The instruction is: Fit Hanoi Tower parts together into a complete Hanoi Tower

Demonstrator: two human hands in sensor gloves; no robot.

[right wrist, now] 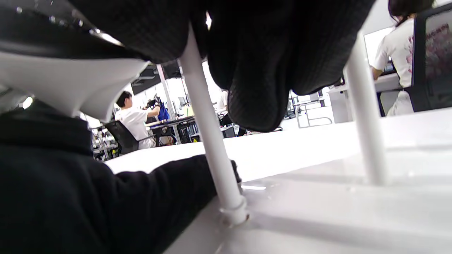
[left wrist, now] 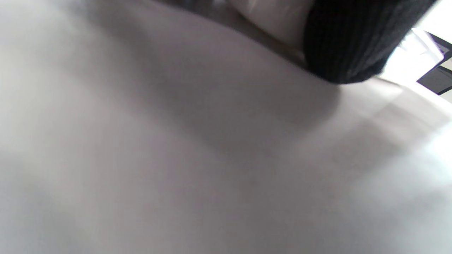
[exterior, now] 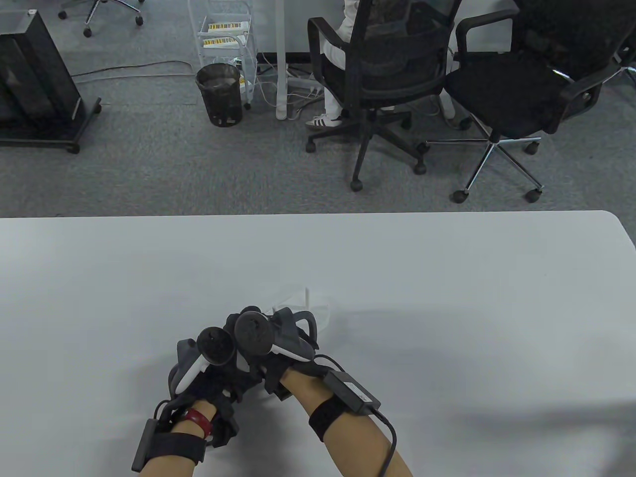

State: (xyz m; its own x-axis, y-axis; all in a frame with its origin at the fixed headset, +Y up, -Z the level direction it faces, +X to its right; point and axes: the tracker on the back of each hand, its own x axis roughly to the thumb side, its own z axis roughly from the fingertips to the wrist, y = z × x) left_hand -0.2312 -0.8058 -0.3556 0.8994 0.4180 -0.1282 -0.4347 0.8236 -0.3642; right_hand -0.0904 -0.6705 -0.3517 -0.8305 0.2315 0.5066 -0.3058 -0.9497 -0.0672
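Both hands, left (exterior: 206, 365) and right (exterior: 278, 343), crowd the white base (right wrist: 317, 208), hiding most of it. The right grips a peg (right wrist: 212, 141); another peg (right wrist: 365, 123) stands beside. Left grip: cannot tell.

Left hand (exterior: 208, 367) and right hand (exterior: 278, 343), side by side.

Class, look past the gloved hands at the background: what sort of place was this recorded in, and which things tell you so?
Probably an open-plan office or lab. Beyond the white table there is grey carpet with wheeled office chairs, a wire wastebasket and cables, and the right wrist view shows people in white shirts working at other desks.
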